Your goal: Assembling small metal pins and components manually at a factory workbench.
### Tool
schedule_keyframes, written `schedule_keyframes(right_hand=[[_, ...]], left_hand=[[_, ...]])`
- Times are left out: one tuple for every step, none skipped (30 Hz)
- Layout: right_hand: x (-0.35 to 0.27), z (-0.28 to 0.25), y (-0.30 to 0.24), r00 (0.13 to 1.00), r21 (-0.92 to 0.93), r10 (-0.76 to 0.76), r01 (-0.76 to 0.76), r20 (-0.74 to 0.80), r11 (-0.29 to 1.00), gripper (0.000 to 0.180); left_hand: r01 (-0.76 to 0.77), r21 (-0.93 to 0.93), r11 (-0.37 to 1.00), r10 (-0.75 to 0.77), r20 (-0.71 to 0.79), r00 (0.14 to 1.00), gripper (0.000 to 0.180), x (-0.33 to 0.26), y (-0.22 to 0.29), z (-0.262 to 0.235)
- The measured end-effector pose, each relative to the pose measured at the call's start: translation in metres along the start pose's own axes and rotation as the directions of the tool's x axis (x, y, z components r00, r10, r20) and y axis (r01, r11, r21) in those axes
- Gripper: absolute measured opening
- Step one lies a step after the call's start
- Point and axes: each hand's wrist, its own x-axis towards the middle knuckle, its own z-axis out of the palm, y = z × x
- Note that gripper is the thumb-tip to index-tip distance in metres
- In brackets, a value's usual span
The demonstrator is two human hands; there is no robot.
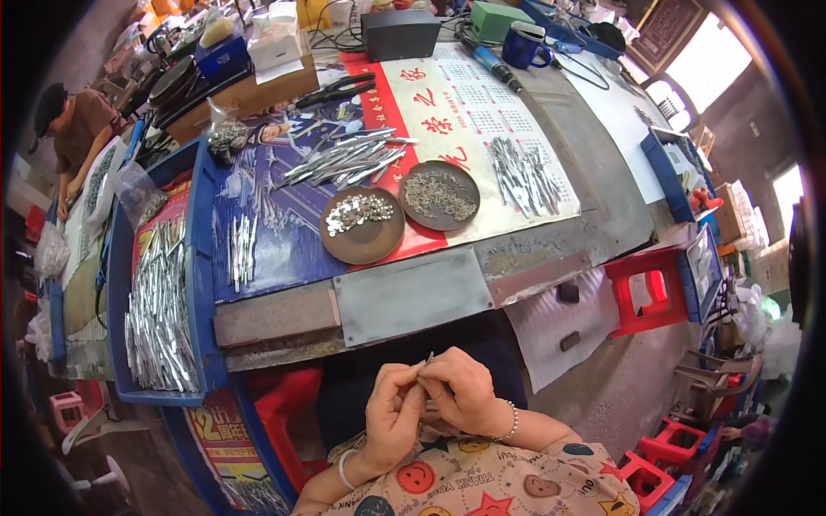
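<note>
My left hand [391, 413] and my right hand [465, 391] meet close to my body, below the table edge. Together they pinch a small thin metal piece [428, 359] whose tip pokes up between the fingertips. On the table ahead stand two round brown dishes: the left dish [344, 245] holds small shiny metal bits, the right dish [411, 178] holds fine wire-like parts. Piles of silver metal strips [344, 159] lie behind the dishes, and another pile of strips [523, 172] lies on the white calendar sheet.
A blue tray [120, 258] at the left is heaped with silver strips. A grey metal plate [413, 295] covers the table's front edge. A red stool [645, 292] stands at the right. Another person [77, 129] works at the far left. A blue mug [525, 45] and black box [400, 34] sit at the back.
</note>
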Motion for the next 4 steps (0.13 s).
schedule_keyframes(right_hand=[[-0.0009, -0.0004, 0.0004, 1.000, -0.028, 0.018, -0.018, 0.010, 0.999, 0.015], [-0.0017, -0.0017, 0.0009, 1.000, -0.029, 0.021, -0.021, 0.008, 0.999, 0.015], [-0.0024, -0.0040, 0.0016, 0.997, -0.005, 0.067, -0.067, 0.029, 0.998, 0.015], [-0.0035, -0.0061, 0.0024, 0.992, 0.018, 0.112, -0.113, 0.051, 0.993, 0.015]], left_hand=[[0.002, -0.001, 1.000, -0.002, 0.003, 1.000, 0.024, 0.0003, 0.0002, 0.0000], [0.069, -0.094, 0.993, -0.067, 0.020, 0.998, 0.024, 0.0009, 0.0004, 0.0000], [0.135, -0.185, 0.974, -0.129, 0.040, 0.991, 0.024, 0.0014, 0.0016, 0.0002], [0.136, -0.184, 0.973, -0.131, 0.040, 0.991, 0.024, 0.0013, 0.0024, 0.0002]])
